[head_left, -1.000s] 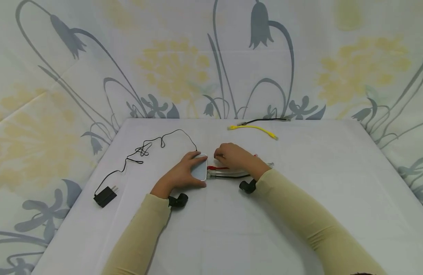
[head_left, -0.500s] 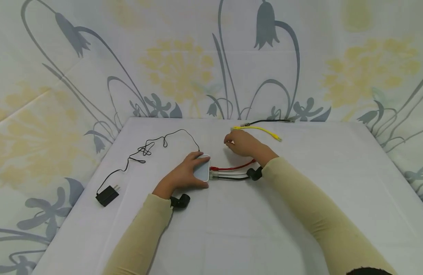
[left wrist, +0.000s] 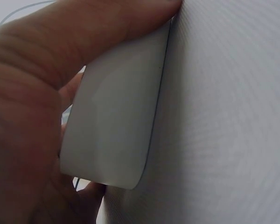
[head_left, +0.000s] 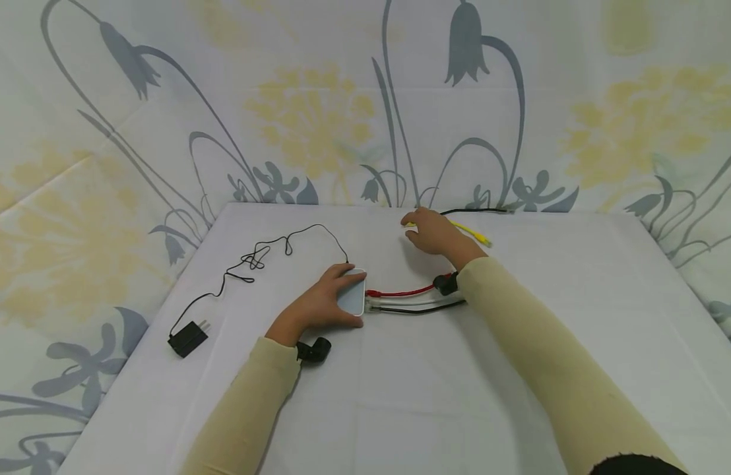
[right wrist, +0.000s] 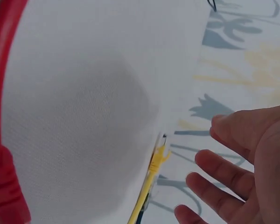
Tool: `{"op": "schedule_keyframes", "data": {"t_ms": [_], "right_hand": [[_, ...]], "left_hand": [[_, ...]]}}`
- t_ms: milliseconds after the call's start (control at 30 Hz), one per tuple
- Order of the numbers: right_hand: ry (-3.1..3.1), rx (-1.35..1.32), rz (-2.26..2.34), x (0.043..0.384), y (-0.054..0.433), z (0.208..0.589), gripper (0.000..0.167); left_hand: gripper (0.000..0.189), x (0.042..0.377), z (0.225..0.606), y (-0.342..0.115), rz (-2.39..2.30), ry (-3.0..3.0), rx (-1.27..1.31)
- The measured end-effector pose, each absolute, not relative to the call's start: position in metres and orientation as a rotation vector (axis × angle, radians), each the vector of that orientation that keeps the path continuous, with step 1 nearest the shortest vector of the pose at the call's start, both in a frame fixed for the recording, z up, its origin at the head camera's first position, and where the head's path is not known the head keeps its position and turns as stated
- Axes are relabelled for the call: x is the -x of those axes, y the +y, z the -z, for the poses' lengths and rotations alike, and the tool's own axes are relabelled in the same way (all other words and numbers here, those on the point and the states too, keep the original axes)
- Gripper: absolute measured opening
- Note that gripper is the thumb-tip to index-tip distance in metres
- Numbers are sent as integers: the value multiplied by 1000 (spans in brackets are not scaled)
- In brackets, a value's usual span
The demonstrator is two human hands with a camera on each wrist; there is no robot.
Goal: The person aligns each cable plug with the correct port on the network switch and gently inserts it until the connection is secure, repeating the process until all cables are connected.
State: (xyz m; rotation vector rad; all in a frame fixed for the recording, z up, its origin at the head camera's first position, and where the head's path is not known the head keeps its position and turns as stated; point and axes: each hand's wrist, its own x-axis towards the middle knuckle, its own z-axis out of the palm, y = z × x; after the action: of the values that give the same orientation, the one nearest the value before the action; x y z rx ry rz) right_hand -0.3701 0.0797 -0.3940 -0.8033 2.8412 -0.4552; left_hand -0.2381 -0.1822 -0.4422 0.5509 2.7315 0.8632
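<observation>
In the head view, we saw that the right hand [head_left: 435, 233] had gone farther over the table [head_left: 401, 402] than one second ago, when it was above the red cable [head_left: 404, 293]; now it was at the yellow cable [head_left: 475, 235] near the far edge, and it covered the left end of this cable. The left hand [head_left: 315, 300] remained in its place and held the white box [head_left: 351, 297] on the table between the thumb and the fingers. At the right side of the box, we saw the red cable, a pale cable [head_left: 410, 303] and a black cable [head_left: 415, 311], side by side; the black wrist camera [head_left: 445, 284] hid the right end of the red one. Another black cable [head_left: 478, 210] lay just behind the yellow one, partly hidden by the hand. To the left, the black adapter [head_left: 188, 340] lay with its thin cord [head_left: 237, 264] tangled, running to the box. In the left wrist view, we saw the thumb along the side of the box. In the right wrist view, the fingers were spread wide, held nothing, and were apart from the yellow plug [right wrist: 158, 156]; the red cable passed close to the lens.
</observation>
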Motion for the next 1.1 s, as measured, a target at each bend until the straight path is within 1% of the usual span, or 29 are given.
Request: {"op": "schedule_keyframes", "data": {"t_ms": [467,700,933,1100], "right_hand": [[2787,600,466,393,81,410,48],[2765,577,470,394,79,416,50],[2825,590,358,390,76,416,43],[2848,531,243,388,75,412,38]], "left_hand": [[90,238,444,-182,-875,2731,-547],[90,237,445,-182,-870,2742,-553],[91,236,444,-181,-856,2741,-559],[91,236,442,-182,-861,2731,-550]]}}
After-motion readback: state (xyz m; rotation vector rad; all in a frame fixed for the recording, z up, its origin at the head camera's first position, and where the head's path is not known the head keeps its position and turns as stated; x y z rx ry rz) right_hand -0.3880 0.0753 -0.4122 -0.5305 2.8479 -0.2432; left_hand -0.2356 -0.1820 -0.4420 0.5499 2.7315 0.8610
